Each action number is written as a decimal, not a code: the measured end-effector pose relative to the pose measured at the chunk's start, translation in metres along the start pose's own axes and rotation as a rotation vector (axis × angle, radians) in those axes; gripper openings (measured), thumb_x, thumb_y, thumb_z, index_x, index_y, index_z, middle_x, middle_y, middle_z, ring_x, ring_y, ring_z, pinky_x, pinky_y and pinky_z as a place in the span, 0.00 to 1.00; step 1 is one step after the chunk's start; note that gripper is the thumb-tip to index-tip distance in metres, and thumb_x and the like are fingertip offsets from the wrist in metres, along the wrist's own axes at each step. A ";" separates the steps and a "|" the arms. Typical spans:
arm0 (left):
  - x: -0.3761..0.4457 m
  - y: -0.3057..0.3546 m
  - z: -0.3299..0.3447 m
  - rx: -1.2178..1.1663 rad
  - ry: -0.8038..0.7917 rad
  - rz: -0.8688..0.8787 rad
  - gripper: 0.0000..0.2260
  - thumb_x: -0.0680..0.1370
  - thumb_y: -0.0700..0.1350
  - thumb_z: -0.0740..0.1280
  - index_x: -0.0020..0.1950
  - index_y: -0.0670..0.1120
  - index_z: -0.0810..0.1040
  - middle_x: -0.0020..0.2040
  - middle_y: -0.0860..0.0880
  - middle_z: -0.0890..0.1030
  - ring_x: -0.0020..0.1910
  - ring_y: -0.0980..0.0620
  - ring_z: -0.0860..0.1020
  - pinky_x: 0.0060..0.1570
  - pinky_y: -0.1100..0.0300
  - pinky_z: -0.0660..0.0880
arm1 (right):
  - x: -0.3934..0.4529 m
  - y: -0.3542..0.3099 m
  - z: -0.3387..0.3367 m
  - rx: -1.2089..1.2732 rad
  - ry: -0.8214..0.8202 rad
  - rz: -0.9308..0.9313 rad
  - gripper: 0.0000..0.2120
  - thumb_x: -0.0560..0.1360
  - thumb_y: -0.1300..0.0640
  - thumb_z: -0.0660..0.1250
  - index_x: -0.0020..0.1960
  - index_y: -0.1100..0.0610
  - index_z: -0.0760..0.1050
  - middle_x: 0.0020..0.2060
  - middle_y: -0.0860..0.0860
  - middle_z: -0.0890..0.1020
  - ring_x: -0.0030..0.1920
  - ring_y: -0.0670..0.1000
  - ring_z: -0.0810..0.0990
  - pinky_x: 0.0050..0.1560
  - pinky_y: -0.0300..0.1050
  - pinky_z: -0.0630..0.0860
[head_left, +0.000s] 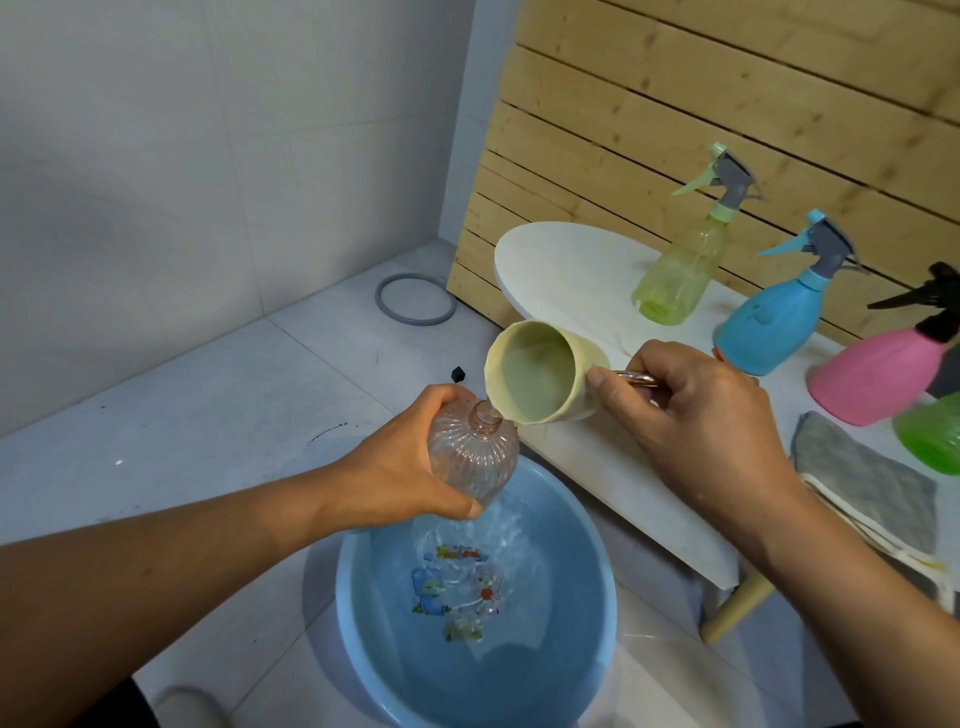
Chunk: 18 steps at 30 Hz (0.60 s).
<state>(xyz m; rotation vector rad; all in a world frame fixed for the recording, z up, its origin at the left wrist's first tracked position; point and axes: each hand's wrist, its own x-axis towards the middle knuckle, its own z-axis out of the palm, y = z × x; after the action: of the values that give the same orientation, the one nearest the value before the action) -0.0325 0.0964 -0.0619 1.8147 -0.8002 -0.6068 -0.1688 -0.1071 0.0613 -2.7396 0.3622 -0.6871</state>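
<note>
The left hand (400, 467) wraps its fingers (457, 506) and thumb round a clear, ribbed pink plastic bottle (470, 457), holding it with its open, capless neck tilted up toward the right, above the far rim of a blue basin (605, 587) that stands on the tiled floor (208, 405). The right hand (696, 410) pinches the shiny metal handle (636, 376) of a pale yellow cup (540, 371), fingers curled round it and thumb on top, with the cup tipped on its side so its lip touches or sits just at the bottle's mouth. Water runs down from under the bottle into the basin, which holds water over a cartoon print on its bottom. Behind the cup a white tabletop (571, 260) carries a yellow-green spray bottle (680, 265), a blue spray bottle (774, 327), a pink spray bottle (883, 379), part of a green bottle (930, 439) and a grey cloth (862, 478). A grey ring (415, 300) lies on the floor by the wooden slat panel (675, 104).
</note>
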 end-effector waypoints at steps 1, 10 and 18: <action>0.000 0.000 0.000 0.002 0.001 0.001 0.45 0.63 0.45 0.86 0.71 0.61 0.64 0.62 0.62 0.76 0.58 0.66 0.77 0.51 0.69 0.78 | 0.000 0.000 0.000 -0.003 0.001 -0.003 0.21 0.77 0.41 0.66 0.31 0.48 0.64 0.27 0.46 0.69 0.30 0.46 0.68 0.31 0.47 0.63; 0.000 0.002 0.000 -0.001 -0.004 0.000 0.45 0.63 0.45 0.86 0.71 0.62 0.63 0.62 0.62 0.75 0.59 0.64 0.77 0.53 0.65 0.80 | -0.001 -0.005 0.000 -0.038 -0.006 -0.023 0.20 0.78 0.41 0.65 0.32 0.44 0.61 0.28 0.44 0.69 0.30 0.44 0.68 0.30 0.43 0.60; -0.001 0.001 0.001 0.006 -0.010 -0.002 0.45 0.62 0.46 0.86 0.71 0.61 0.64 0.62 0.62 0.75 0.59 0.64 0.77 0.52 0.66 0.79 | -0.001 -0.004 -0.001 -0.059 0.004 -0.044 0.20 0.78 0.40 0.64 0.32 0.44 0.61 0.28 0.44 0.69 0.30 0.44 0.68 0.30 0.43 0.59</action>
<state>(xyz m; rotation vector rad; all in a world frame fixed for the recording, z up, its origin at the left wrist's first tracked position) -0.0338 0.0965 -0.0609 1.8197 -0.8078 -0.6158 -0.1695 -0.1031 0.0628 -2.8106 0.3284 -0.7038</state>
